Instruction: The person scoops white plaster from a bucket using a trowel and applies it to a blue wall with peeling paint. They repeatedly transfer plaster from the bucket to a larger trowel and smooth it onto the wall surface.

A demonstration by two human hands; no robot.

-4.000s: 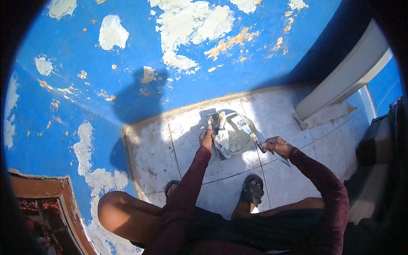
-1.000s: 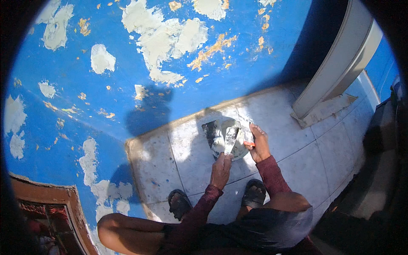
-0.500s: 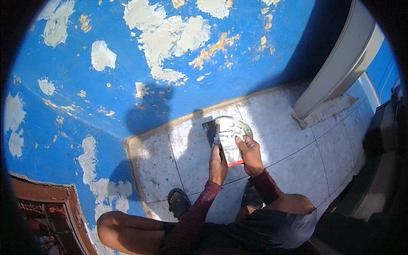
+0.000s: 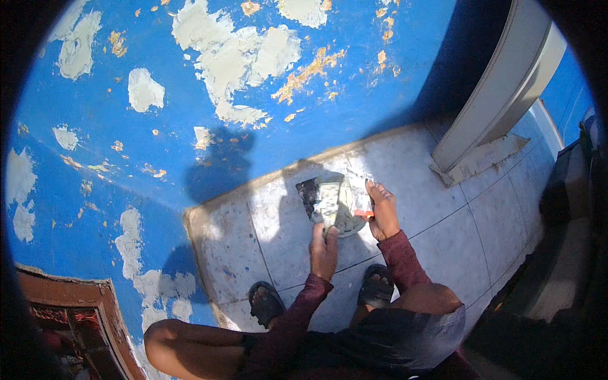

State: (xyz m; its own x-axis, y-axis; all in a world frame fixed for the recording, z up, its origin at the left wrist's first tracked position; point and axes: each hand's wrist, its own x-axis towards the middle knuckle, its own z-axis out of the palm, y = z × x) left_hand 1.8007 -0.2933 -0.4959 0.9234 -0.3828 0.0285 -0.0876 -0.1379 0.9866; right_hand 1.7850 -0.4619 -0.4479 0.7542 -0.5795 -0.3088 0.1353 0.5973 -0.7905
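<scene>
Head view, peeling blue wall (image 4: 190, 126) at left, left hand (image 4: 324, 250) closed around the handle of a putty-smeared trowel (image 4: 327, 204), blade just beyond its fingers over a round pan (image 4: 349, 221) on the tiled floor (image 4: 266, 221), right hand (image 4: 382, 212) gripping a small orange-handled tool (image 4: 363, 214) at the pan's right rim.

Left hand (image 4: 324, 250) covers the handle of the putty knife (image 4: 322, 204); grip shape unclear. Right hand (image 4: 382, 212) hides most of a small red tool (image 4: 363, 214), kind unreadable. Pan (image 4: 349, 215) under the blade partly covered. Picture corners black.
</scene>
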